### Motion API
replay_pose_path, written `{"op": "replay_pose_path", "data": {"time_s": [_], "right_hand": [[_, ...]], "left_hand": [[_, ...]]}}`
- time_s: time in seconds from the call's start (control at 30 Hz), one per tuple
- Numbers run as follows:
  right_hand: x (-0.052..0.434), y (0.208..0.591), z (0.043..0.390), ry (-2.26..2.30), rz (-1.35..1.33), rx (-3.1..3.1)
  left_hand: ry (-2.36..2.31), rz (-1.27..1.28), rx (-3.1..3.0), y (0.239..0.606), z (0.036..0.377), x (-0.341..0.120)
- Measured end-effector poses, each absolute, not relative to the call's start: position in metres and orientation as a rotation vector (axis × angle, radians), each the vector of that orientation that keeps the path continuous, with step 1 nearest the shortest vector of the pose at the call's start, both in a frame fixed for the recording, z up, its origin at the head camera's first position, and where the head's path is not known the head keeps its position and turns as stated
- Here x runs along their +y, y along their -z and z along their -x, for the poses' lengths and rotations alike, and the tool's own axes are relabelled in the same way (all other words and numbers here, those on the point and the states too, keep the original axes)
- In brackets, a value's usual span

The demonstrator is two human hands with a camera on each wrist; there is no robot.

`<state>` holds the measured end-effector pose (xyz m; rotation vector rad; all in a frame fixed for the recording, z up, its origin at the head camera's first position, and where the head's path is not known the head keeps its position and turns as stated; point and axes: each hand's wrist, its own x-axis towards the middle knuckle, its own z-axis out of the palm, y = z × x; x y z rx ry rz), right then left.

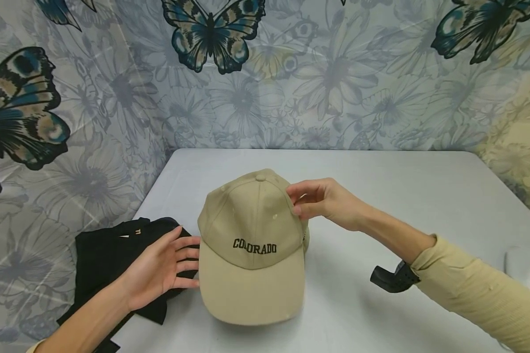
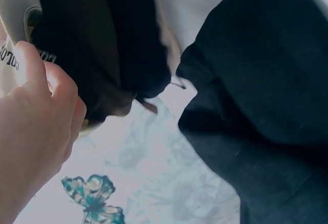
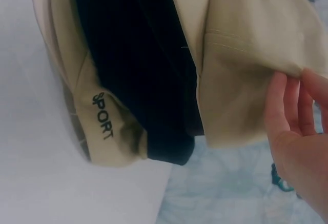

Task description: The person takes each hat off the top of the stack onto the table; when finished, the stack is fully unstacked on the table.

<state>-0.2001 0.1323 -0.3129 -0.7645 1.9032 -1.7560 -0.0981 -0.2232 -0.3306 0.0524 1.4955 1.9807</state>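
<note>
Lying left of a tan cap [image 1: 253,220], some black cloth [image 1: 108,255] spreads in flat, creased layers with angular corners. Between it and the cap reaches the left hand [image 1: 156,269], fingers straight and spread apart, clasping nothing, their tips at the cap's left edge. The cap is between the two hands, over the table [image 1: 380,171]: matte woven fabric, a domed, seamed crown with a round button, dark COLORADO lettering, and a smooth, curved brim facing the wearer. At its right side, the right hand [image 1: 324,198] pinches the crown between fingers and thumb. Farther right of the cap are a black device [image 1: 393,278] and a finely ribbed tan sleeve [image 1: 477,289].

The right wrist view shows SPORT on the cap's far side and a dark inside; whether that is lining or separate cloth cannot be told, nor whether the cap touches the table. A pale shape [image 1: 527,269], far right of the cap, is too faint to name.

Smooth white tabletop extends beyond the cap; behind it hangs wall cloth [image 1: 335,98] printed with grey-blue flowers and teal-and-brown butterflies [image 1: 210,37].
</note>
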Motion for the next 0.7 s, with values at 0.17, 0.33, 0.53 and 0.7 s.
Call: {"op": "replay_pose_path", "data": {"time_s": [0.17,0.33,0.53,0.7], "right_hand": [[0.134,0.307,0.2,1.787,0.802,1.894],[0.136,0.301,0.201,1.808,0.805,1.9],[0.14,0.291,0.202,1.813,0.809,1.925],[0.144,0.283,0.204,1.811,0.81,1.946]], "left_hand": [[-1.987,-0.104,1.507,0.323,0.099,-0.226],[-1.983,-0.118,1.521,0.316,0.1,-0.225],[-1.979,-0.152,1.547,0.306,0.102,-0.22],[-1.982,-0.165,1.555,0.299,0.104,-0.214]]}}
